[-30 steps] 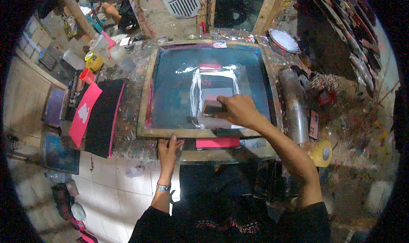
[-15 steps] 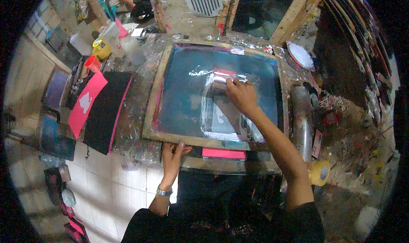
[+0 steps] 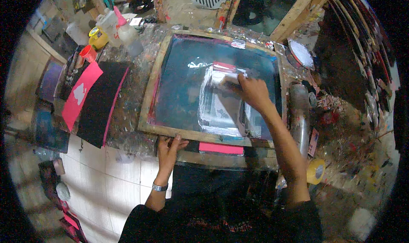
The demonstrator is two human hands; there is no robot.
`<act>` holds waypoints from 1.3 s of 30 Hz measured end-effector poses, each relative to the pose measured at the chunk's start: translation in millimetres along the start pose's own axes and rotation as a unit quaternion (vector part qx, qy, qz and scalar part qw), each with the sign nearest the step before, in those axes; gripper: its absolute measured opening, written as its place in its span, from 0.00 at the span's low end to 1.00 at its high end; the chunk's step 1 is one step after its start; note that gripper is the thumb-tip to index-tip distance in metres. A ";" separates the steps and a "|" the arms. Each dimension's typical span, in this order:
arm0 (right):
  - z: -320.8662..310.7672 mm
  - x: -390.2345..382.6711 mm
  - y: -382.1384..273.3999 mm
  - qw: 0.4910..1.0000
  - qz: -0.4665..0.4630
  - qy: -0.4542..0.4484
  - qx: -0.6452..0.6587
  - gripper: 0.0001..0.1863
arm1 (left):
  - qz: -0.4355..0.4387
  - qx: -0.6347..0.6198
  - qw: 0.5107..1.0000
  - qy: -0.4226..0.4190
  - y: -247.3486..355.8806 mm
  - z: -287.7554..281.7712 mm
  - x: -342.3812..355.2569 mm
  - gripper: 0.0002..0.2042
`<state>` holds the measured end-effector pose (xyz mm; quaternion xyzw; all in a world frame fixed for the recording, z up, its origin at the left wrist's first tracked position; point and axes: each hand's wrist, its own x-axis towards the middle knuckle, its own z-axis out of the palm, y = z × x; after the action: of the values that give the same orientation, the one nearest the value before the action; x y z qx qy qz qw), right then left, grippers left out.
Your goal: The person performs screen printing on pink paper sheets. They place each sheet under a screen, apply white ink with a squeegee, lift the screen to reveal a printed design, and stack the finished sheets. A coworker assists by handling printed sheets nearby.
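A silk-screen frame point(image 3: 145, 111) with wooden edges and blue-green mesh point(image 3: 179, 98) lies on the workbench in front of me. White ink point(image 3: 205, 100) rings a pale printing area on the mesh, with a thicker smear at its far end. My right hand point(image 3: 254, 93) grips a small squeegee point(image 3: 230, 81), which is tilted against the mesh near the far end of that area and partly covered by my fingers. My left hand point(image 3: 168, 151) pinches the frame's near edge, left of the middle. From beneath that edge sticks out a pink sheet point(image 3: 221, 148).
Left of the frame lie a pink strip point(image 3: 79, 94) with a white print and a black panel point(image 3: 102, 104). Bottles, a yellow tub point(image 3: 98, 38) and a red cup point(image 3: 88, 53) stand at the far left. A tape roll point(image 3: 315, 171) and a round white-topped container point(image 3: 300, 54) are at the right.
My right hand has turned and shifted slightly right, tilting the squeegee. More white ink now shows at the far end of the printing area. My left hand stays at the frame's edge.
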<state>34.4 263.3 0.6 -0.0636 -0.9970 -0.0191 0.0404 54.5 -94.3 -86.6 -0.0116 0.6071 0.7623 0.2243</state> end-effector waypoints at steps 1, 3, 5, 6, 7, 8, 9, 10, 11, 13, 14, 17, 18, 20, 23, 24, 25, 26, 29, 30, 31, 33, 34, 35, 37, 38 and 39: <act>9.4 -20.7 -1.6 1.000 0.020 0.022 -0.009 0.24 | 0.002 0.002 1.000 -0.006 0.9 0.4 0.4 0.15; 16.3 -69.8 -21.6 0.996 0.088 0.011 -0.013 0.25 | -0.003 0.009 1.000 -0.017 0.5 -0.4 -2.0 0.15; 7.0 -94.8 -50.1 0.993 0.116 -0.023 0.002 0.27 | 0.024 0.041 0.999 -0.013 -10.1 -3.2 0.2 0.15; 7.6 -103.3 -63.4 0.994 0.099 -0.032 0.016 0.27 | 0.031 0.053 0.998 -0.003 -16.9 -5.2 -0.3 0.15; 2.5 -110.1 -71.4 0.995 0.090 -0.043 0.026 0.28 | 0.034 0.066 0.997 -0.002 -18.7 -3.3 -2.0 0.16; -2.6 -110.2 -76.3 0.996 0.062 -0.045 0.035 0.29 | 0.026 0.069 0.997 -0.010 -16.9 -3.3 -2.0 0.16; -7.0 -105.6 -79.2 0.997 0.033 -0.048 0.045 0.30 | 0.017 0.071 0.997 -0.017 -14.4 -4.1 -2.1 0.16; -11.1 -97.1 -80.1 0.997 0.001 -0.046 0.056 0.31 | 0.013 0.075 0.997 -0.021 -10.4 -3.3 -1.3 0.17; -13.2 -87.0 -81.0 0.995 -0.016 -0.078 0.066 0.33 | 0.018 0.065 0.998 -0.019 -9.2 -2.7 -0.4 0.17; -17.8 -59.0 -77.2 0.984 -0.056 -0.141 0.089 0.36 | 0.032 0.044 0.998 -0.009 -10.0 -3.2 2.0 0.18; -8.1 -45.2 -63.0 0.975 -0.080 -0.163 0.131 0.38 | 0.020 0.045 0.999 -0.020 -10.4 -3.0 3.9 0.19; -3.9 -12.1 -25.1 0.913 -0.095 -0.273 0.288 0.38 | -0.008 0.038 0.998 -0.047 -9.7 -8.6 12.5 0.20; 5.4 -5.8 -11.0 0.897 -0.101 -0.289 0.318 0.38 | -0.015 0.030 0.998 -0.053 -11.1 -11.4 14.3 0.20; 11.9 5.7 3.4 0.866 -0.126 -0.329 0.355 0.40 | -0.018 0.012 0.998 -0.054 -13.9 -11.6 16.1 0.20; -13.0 14.1 -0.8 0.927 -0.141 -0.167 0.306 0.35 | -0.003 0.006 0.999 -0.042 -15.8 -13.6 11.0 0.20; -17.3 8.6 -11.1 0.985 -0.111 -0.034 0.128 0.32 | 0.004 0.011 0.999 -0.038 -15.8 -14.2 10.0 0.20; -28.1 4.8 -33.7 0.995 -0.043 -0.039 0.075 0.30 | 0.009 0.017 0.999 -0.035 -17.9 -15.2 8.3 0.19; -6.7 -2.4 -28.1 0.997 -0.074 0.027 0.006 0.27 | 0.009 0.016 0.999 -0.041 -17.1 -11.8 8.7 0.19; 69.2 -53.3 -32.7 0.972 -0.144 0.154 -0.100 0.21 | 0.016 0.014 0.999 -0.044 -6.8 -4.7 9.0 0.18; 60.7 -75.4 -49.1 0.984 -0.134 0.096 -0.065 0.20 | 0.021 0.011 0.999 -0.034 -1.1 -1.8 2.7 0.17; 40.8 -88.7 -65.9 0.990 -0.133 0.035 -0.027 0.20 | 0.026 0.006 1.000 -0.014 0.7 -2.2 -3.4 0.17; 6.5 -98.4 -75.2 0.992 -0.124 -0.007 0.023 0.19 | 0.013 0.032 0.999 -0.037 -14.3 -11.6 3.9 0.18; -1.6 -100.0 -75.4 0.992 -0.113 -0.027 0.048 0.18 | 0.017 0.044 0.998 -0.033 -13.2 -8.9 3.5 0.18; -3.1 -94.1 -75.0 0.994 -0.101 -0.032 0.039 0.18 | 0.020 0.055 0.998 -0.027 -14.3 -8.0 3.3 0.19; -7.2 -72.7 -71.2 0.996 -0.074 -0.041 0.020 0.17 | 0.000 0.044 0.999 -0.027 -25.6 -10.8 8.4 0.19; -7.1 -51.4 -63.3 0.994 -0.061 -0.086 0.014 0.17 | 0.006 0.031 0.999 -0.027 -25.7 -12.3 8.2 0.18; -9.6 -29.4 -51.1 0.991 -0.045 -0.127 0.004 0.16 | 0.015 0.016 0.999 -0.032 -22.7 -11.1 8.4 0.18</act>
<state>57.6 208.6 6.0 -0.0203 -0.9959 -0.0085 -0.0873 52.2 -98.2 -112.8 0.0261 0.6120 0.7556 0.2321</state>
